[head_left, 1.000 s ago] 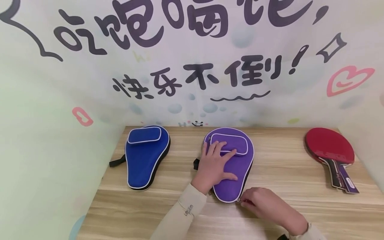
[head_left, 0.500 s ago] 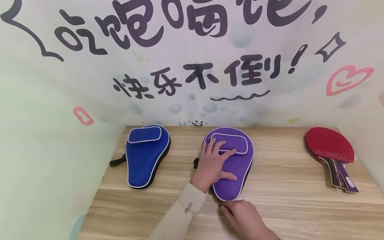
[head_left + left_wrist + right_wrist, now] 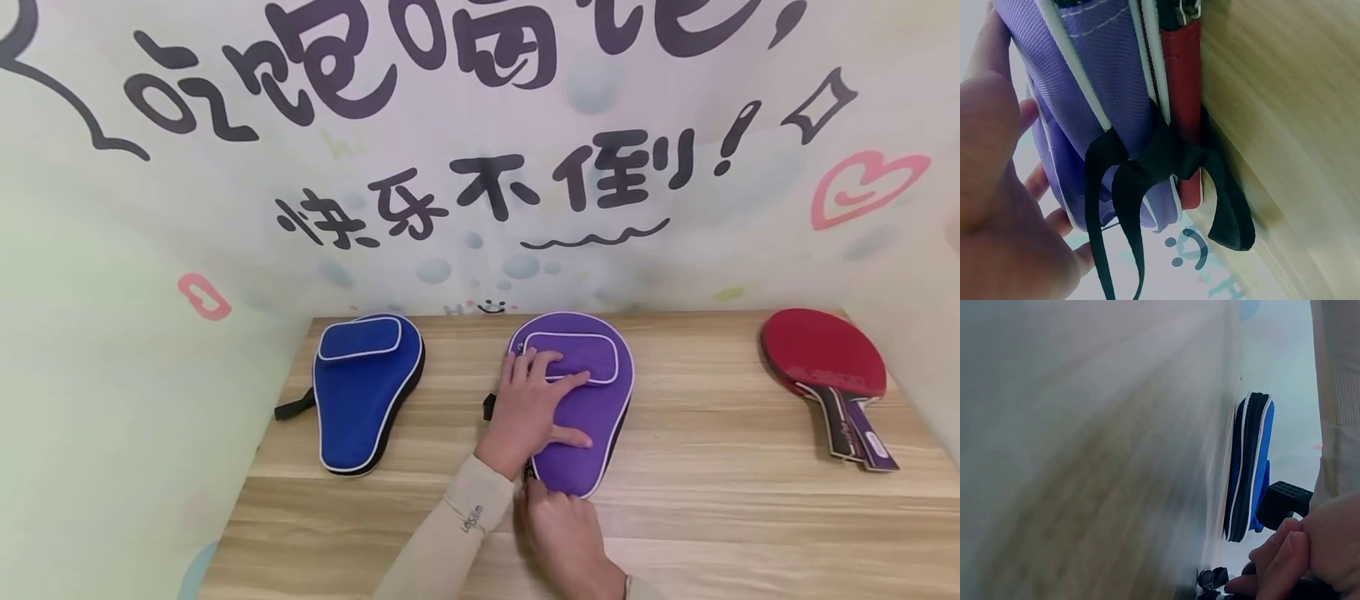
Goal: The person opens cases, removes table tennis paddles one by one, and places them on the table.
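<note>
A purple table tennis bat case (image 3: pixel 602 408) with white piping lies on the table, wide end toward the wall. Over its pocket and middle my left hand (image 3: pixel 525 412) rests with spread fingers, pressing it down. My right hand (image 3: pixel 566 537) is at the narrow end, on the lower left edge, fingers curled and pinching the zipper pull, which the fingers mostly hide. In the left wrist view, a black strap (image 3: pixel 1135 187) hangs at the case's side, near a red strip (image 3: pixel 1184 75). The right wrist view has my curled right fingers (image 3: pixel 1288 559) at the lower right.
A blue bat case (image 3: pixel 356 408) with a black strap lies to the left. At the right lie red table tennis bats (image 3: pixel 825 354), stacked with handles toward me. A printed cloth wall (image 3: pixel 480 200) stands behind the wooden table (image 3: pixel 712 450).
My right hand has moved left round the narrow end of the purple case, from its lower right corner to its lower left edge. My left hand has stayed in place.
</note>
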A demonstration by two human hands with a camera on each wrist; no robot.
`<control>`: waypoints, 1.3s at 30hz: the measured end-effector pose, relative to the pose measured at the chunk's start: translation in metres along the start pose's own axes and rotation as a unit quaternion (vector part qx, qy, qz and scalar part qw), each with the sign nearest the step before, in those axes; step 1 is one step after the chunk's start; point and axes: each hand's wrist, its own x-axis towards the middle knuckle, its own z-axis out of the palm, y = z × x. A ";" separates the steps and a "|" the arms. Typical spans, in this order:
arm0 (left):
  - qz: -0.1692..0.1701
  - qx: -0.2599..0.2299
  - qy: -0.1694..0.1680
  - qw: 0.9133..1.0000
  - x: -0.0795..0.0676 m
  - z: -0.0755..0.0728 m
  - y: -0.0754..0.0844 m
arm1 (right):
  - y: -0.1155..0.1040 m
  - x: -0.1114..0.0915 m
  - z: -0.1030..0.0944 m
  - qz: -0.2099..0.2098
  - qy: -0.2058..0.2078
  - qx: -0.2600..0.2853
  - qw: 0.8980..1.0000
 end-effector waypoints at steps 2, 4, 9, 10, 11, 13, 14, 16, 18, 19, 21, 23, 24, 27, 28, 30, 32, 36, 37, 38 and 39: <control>-0.001 0.004 0.003 1.000 0.001 0.000 0.000 | 0.000 0.001 0.002 -0.001 0.003 -0.002 1.000; -0.003 0.005 0.003 1.000 0.001 0.000 0.000 | 0.000 0.001 0.003 -0.002 0.000 -0.003 1.000; -0.006 -0.001 -0.002 1.000 -0.001 0.000 -0.001 | 0.001 -0.001 0.000 0.009 -0.030 0.009 0.999; -0.005 -0.003 -0.004 1.000 -0.002 0.000 0.000 | 0.001 -0.002 -0.001 0.017 -0.043 0.020 0.999; -0.004 -0.006 -0.008 1.000 -0.002 0.000 0.000 | 0.002 -0.003 -0.004 0.025 -0.056 0.033 0.998; -0.004 -0.010 -0.021 1.000 -0.004 -0.001 0.002 | 0.005 -0.006 -0.009 0.039 -0.075 0.059 0.995; -0.005 -0.011 -0.028 1.000 -0.005 -0.001 0.003 | 0.008 -0.007 -0.013 0.047 -0.084 0.072 0.993; -0.007 -0.012 -0.042 0.999 -0.007 -0.002 0.005 | 0.015 -0.008 -0.020 0.050 -0.087 0.099 0.990; -0.010 -0.011 -0.049 0.999 -0.009 -0.004 0.008 | 0.026 -0.007 -0.028 0.048 -0.070 0.120 0.989; -0.011 -0.008 -0.050 0.999 -0.010 -0.005 0.010 | 0.033 -0.004 -0.032 0.053 -0.065 0.134 0.987; -0.012 -0.002 -0.047 0.999 -0.013 -0.008 0.014 | 0.049 0.003 -0.038 0.064 -0.044 0.156 0.985; -0.010 0.004 -0.044 0.999 -0.015 -0.011 0.019 | 0.067 0.011 -0.042 0.090 -0.023 0.170 0.981; -0.008 0.008 -0.043 0.999 -0.016 -0.013 0.022 | 0.077 0.015 -0.043 0.110 -0.019 0.178 0.978; 0.001 0.005 -0.044 0.999 -0.021 -0.015 0.031 | 0.103 0.019 -0.040 0.169 -0.014 0.190 0.967; 0.003 0.002 -0.046 0.999 -0.022 -0.015 0.033 | 0.110 0.020 -0.038 0.192 -0.027 0.197 0.961; 0.006 -0.006 -0.046 0.999 -0.024 -0.014 0.036 | 0.121 0.019 -0.034 0.230 -0.064 0.219 0.946; 0.004 -0.016 -0.041 0.999 -0.026 -0.011 0.038 | 0.128 0.019 -0.029 0.253 -0.111 0.241 0.930; 0.000 -0.032 -0.035 0.999 -0.028 -0.002 0.038 | 0.132 0.022 -0.022 0.272 -0.170 0.277 0.906; -0.002 -0.036 -0.036 0.999 -0.029 -0.001 0.038 | 0.132 0.023 -0.021 0.274 -0.175 0.282 0.903; -0.003 -0.039 -0.039 0.998 -0.030 0.000 0.037 | 0.131 0.024 -0.020 0.275 -0.176 0.286 0.901; -0.003 -0.040 -0.042 0.998 -0.030 0.001 0.038 | 0.130 0.025 -0.019 0.274 -0.175 0.289 0.900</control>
